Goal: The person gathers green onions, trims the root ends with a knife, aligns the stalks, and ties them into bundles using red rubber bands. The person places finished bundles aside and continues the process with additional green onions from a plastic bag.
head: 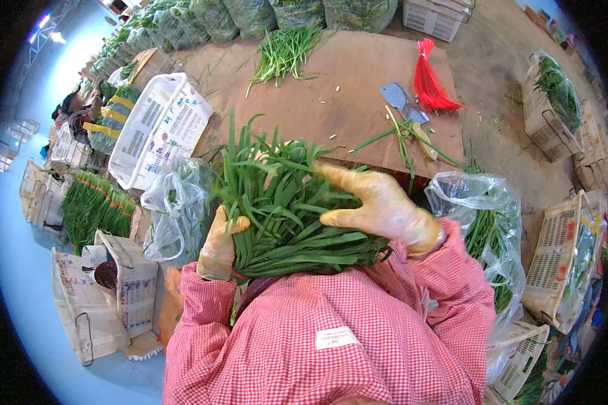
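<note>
A thick bunch of long green leaves (289,217), like garlic chives, lies across my lap. My left hand (220,243), in a pale yellow rubber glove, grips its left end, where a bit of red tie shows. My right hand (377,205), gloved likewise, is spread over the right side of the bunch, thumb and fingers apart, slightly blurred. Beyond, on a brown board (354,121), lie a cleaver (403,104) with a wooden handle, a few loose stalks (397,134) and a bundle of red ties (430,83). A heap of green stalks (286,53) rests at the board's far edge.
A white plastic crate (182,121) stands tilted at left, beside a clear bag of greens (180,207). Another open bag (491,228) is close at my right. Filled sacks (248,17) line the back. A person (76,111) is at far left.
</note>
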`<state>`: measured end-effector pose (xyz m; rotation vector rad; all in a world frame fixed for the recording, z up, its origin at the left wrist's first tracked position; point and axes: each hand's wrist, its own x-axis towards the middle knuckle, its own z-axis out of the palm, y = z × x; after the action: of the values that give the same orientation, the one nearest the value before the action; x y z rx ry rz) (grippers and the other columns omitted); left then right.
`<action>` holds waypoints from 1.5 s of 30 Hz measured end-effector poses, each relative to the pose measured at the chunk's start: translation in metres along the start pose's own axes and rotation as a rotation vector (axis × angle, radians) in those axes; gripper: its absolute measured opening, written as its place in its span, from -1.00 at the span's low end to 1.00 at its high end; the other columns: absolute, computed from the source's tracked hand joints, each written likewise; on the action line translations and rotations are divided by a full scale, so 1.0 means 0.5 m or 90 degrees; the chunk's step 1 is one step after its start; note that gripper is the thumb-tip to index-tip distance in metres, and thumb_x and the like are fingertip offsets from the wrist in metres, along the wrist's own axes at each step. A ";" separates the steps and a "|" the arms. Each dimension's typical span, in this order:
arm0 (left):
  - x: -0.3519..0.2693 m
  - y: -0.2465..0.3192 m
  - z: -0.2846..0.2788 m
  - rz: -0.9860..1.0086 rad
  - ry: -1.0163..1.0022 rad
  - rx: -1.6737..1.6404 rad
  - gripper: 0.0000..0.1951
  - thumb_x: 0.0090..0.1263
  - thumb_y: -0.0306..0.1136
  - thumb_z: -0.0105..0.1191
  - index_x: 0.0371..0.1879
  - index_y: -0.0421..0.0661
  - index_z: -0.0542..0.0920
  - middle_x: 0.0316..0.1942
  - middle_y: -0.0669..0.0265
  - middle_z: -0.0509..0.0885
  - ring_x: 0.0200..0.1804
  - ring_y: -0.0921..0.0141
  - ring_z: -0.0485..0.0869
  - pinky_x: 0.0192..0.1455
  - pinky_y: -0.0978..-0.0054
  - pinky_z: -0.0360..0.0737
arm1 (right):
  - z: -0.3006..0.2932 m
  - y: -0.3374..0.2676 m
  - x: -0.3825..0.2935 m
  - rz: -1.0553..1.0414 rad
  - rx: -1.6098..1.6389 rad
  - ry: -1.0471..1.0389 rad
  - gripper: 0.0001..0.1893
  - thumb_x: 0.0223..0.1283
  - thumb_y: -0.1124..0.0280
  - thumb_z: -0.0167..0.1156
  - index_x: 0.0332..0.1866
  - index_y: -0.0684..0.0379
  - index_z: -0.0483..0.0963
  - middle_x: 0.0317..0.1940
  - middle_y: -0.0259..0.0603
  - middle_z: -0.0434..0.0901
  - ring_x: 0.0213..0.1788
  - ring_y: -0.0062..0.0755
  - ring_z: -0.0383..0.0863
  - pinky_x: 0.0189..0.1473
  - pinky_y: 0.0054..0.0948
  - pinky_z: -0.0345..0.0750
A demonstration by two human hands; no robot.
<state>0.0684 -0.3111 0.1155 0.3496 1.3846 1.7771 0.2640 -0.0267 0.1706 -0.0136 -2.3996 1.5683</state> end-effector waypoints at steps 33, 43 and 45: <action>0.003 0.044 0.188 0.295 -0.231 0.873 0.50 -0.38 -0.15 0.73 0.67 -0.22 0.02 0.58 -0.05 0.32 0.58 -0.03 0.34 0.56 0.16 0.38 | 0.127 0.051 -0.235 -0.021 0.082 0.008 -0.13 0.13 0.16 0.53 0.53 0.22 0.31 0.20 0.05 0.61 0.21 -0.01 0.67 0.27 -0.19 0.59; 0.038 0.047 0.033 -0.030 -0.050 0.096 -0.57 0.42 -0.35 0.28 0.24 -0.20 0.61 0.06 0.19 0.75 -0.06 0.28 0.79 -0.04 0.28 0.81 | 0.148 0.054 -0.226 -0.120 0.127 0.098 -0.35 0.22 0.35 0.45 0.46 0.04 0.48 0.04 -0.15 0.70 0.03 -0.09 0.73 0.07 -0.24 0.66; 0.039 0.051 0.029 -0.045 0.033 0.088 -0.59 0.44 -0.31 0.28 0.20 -0.23 0.62 0.03 0.20 0.76 -0.09 0.30 0.79 -0.07 0.30 0.81 | 0.151 0.071 -0.234 -0.100 0.097 0.076 -0.38 0.19 0.38 0.47 0.41 0.05 0.52 0.10 -0.16 0.72 0.06 -0.12 0.75 0.08 -0.25 0.67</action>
<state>0.0550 -0.2882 0.1386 0.3258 1.5430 1.6472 0.3542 -0.0979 0.0843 0.1055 -2.1303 1.6244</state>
